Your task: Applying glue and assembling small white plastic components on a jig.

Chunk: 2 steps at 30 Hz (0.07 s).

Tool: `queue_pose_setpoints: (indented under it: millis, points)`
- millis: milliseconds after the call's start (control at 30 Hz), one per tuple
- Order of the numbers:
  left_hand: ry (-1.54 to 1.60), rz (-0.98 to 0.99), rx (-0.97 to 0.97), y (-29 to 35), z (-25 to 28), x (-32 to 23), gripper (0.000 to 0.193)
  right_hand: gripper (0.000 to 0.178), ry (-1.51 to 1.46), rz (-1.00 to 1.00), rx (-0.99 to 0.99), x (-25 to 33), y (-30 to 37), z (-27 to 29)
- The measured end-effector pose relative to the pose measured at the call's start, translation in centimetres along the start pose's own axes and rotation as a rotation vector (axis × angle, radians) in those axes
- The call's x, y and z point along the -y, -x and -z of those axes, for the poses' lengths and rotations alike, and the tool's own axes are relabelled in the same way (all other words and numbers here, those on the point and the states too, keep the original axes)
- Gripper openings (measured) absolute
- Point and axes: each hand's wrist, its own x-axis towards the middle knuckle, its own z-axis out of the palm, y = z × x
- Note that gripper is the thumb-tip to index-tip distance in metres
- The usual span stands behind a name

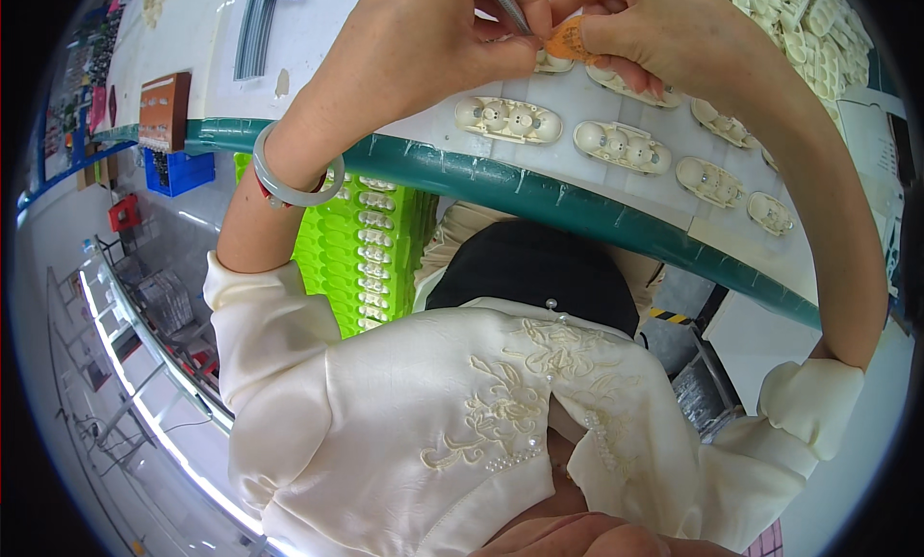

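Note:
My left hand (462, 37), with a pale bangle (306, 199) on its wrist, is closed around a slim grey metal rod-like tool (505, 5); its working end is hidden by the fingers. My right hand (664, 32) meets it with bent, pinching fingers. At its fingertips is an orange piece (570, 41), perhaps a finger cover. Whatever lies between the fingertips cannot be made out. Just below the hands sits a cream plastic part (553, 62), partly covered. Nearer me, oval cream housings with rounded silvery inserts lie in rows, including one housing (508, 120) and another housing (622, 147).
The white tabletop (404, 157) has a green padded edge (462, 172). A heap of cream parts (808, 23) lies far right. Grey rods (254, 32) and a brown block (165, 111) are at left. Green trays (327, 239) holding parts stand below the edge.

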Motion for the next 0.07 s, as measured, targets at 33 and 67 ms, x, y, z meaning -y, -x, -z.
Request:
queue_pose_setpoints:
  millis: [33, 67]
  points:
    - [-0.024, 0.008, 0.016, -0.02, 0.05, 0.01, 0.01, 0.021, -0.023, -0.056, 0.056, 0.18, -0.06, 0.27]
    - [-0.051, 0.017, 0.029, -0.05, 0.1, -0.11, 0.01, 0.025, -0.044, -0.109, 0.112, -0.01, -0.34, 0.68]
